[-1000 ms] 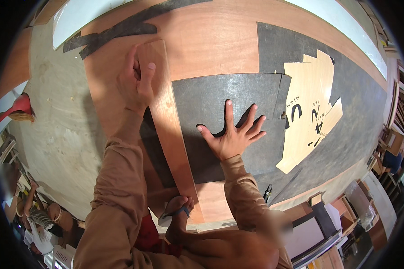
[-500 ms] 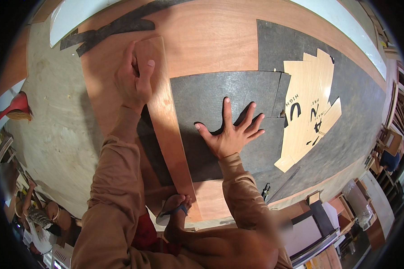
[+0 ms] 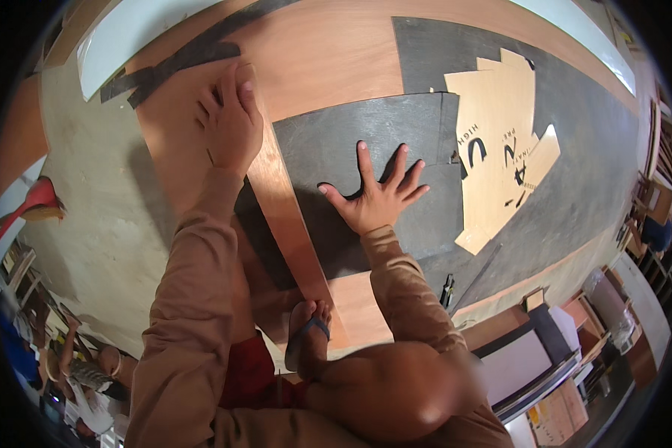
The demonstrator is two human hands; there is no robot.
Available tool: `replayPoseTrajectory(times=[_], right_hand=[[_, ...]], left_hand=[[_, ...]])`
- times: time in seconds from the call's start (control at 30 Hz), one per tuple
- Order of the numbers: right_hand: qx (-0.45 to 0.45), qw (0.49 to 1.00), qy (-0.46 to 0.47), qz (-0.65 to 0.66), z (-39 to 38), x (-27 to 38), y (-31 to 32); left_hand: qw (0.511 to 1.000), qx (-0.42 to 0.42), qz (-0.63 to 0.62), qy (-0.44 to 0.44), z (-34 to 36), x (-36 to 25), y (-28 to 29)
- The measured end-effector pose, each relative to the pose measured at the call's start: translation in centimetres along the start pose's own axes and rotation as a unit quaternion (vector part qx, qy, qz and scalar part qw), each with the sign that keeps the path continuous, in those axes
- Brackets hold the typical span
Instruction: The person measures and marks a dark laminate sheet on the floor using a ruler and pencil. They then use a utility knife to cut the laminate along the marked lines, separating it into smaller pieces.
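Note:
A long reddish-brown wooden strip (image 3: 280,194) lies across a dark grey sheet (image 3: 299,153) and the brown board (image 3: 336,63) beneath it. At the strip's far end, my left hand (image 3: 233,127) is wrapped over it, fingers down along its left side and thumb near its right edge. My right hand (image 3: 378,200) rests flat on the dark sheet, right of the strip, its fingers spread and holding nothing. My sandalled foot (image 3: 306,325) is at the near end of the strip.
Pale wood-patterned offcuts (image 3: 493,112) with printing lie on the dark sheet at the right. A slim dark tool (image 3: 446,290) lies near my right forearm. Crossed black strips (image 3: 179,66) sit at the far left. A red-handled brush (image 3: 41,196) is on the left floor; people are at lower left.
My left hand has turned and come farther over the strip's far end, its fingers now along the left side. My right hand stays spread on the sheet. The view has shifted slightly.

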State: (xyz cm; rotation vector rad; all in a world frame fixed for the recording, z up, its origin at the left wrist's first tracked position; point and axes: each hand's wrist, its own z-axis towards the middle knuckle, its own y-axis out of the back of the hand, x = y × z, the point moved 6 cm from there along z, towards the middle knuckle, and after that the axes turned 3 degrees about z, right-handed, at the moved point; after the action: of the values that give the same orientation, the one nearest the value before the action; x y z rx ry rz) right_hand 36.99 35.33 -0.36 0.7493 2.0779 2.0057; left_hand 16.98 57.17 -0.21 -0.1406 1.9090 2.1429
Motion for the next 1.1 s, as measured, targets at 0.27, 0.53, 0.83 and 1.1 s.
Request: replayPoseTrajectory(times=[0.27, 0.53, 0.83, 1.1], right_hand=[[-0.010, 0.999, -0.002, 0.036, 0.0, -0.2, 0.4], [-0.130, 0.957, -0.067, 0.251, -3.4, -4.9, 8.2], [0.071, 0.932, -0.355, -0.035, -34.5, -33.3, 10.1], [0.069, 0.958, -0.278, -0.005, -30.9, -33.4, 8.2]], left_hand=[[0.998, 0.027, -0.009, 0.054, -0.3, 0.3, -0.7], [0.997, 0.060, 0.053, 0.008, 0.3, -0.8, -1.2], [0.990, 0.077, 0.109, -0.048, 2.1, 1.6, -4.8], [0.984, 0.098, 0.140, -0.044, 1.6, 0.9, -4.0]])
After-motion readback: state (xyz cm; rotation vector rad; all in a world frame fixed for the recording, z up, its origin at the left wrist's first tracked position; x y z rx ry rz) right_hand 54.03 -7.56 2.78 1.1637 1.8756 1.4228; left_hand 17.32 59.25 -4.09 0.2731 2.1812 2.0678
